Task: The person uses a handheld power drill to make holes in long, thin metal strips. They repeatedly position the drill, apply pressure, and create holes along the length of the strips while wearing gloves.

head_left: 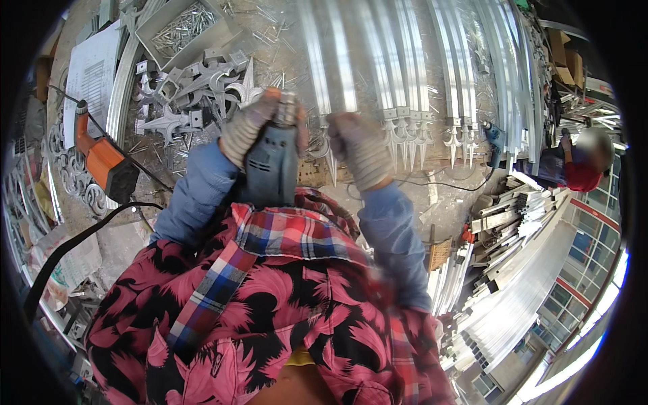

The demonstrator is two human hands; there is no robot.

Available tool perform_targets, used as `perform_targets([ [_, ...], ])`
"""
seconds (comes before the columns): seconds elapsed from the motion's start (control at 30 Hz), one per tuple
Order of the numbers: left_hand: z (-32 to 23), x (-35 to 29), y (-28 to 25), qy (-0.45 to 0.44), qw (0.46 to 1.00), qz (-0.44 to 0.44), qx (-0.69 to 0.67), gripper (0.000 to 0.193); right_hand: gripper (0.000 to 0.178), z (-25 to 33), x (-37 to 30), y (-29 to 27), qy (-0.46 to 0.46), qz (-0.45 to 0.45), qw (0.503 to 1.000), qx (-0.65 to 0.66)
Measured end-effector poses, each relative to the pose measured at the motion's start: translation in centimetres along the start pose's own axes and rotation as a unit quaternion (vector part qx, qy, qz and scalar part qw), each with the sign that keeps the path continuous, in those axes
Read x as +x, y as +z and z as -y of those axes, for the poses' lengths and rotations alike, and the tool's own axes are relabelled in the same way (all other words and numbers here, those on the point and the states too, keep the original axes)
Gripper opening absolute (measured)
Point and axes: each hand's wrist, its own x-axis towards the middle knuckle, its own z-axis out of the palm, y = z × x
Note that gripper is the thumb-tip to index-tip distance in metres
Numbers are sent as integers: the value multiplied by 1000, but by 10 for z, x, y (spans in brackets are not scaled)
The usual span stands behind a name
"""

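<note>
My left hand (244, 135), in a pale ribbed glove with orange fingertips, is wrapped round the front of a dark power drill (271, 165). The drill's metal chuck points away from me. My right hand (363, 154), gloved too and a little blurred, is closed at the near end of a shiny metal bar (343, 74). Whatever its fingers hold is hidden. Just left of it, a spear-shaped finial (327, 158) tips the neighbouring bar. More bars to the right end in similar grey spear finials (408, 135).
Loose finials (196, 94) are heaped at left, below a box of rivets (181, 30). An orange power tool (104, 158) lies farther left with its cable. A blue drill (496, 138) rests at right. Metal profiles (526, 270) are stacked beyond; a person in red (584, 165) is at far right.
</note>
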Motion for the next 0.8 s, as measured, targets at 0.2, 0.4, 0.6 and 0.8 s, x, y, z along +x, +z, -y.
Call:
perform_targets([
  [0.2, -21, -44, -21, 74, 993, -79, 46, 62, 13, -57, 11, -13, -57, -79, 977, -188],
  [0.4, -46, -92, -5, 275, 948, -158, 36, 55, 16, -84, 14, -1, -272, -58, 772, -572],
  [0.6, -64, -146, -36, 388, 913, -124, -1, 44, 18, -86, 27, 41, -262, 51, 723, -637],
  [0.8, -54, -172, -53, 346, 938, -29, -26, 53, 24, -100, 27, 39, -198, 69, 748, -630],
])
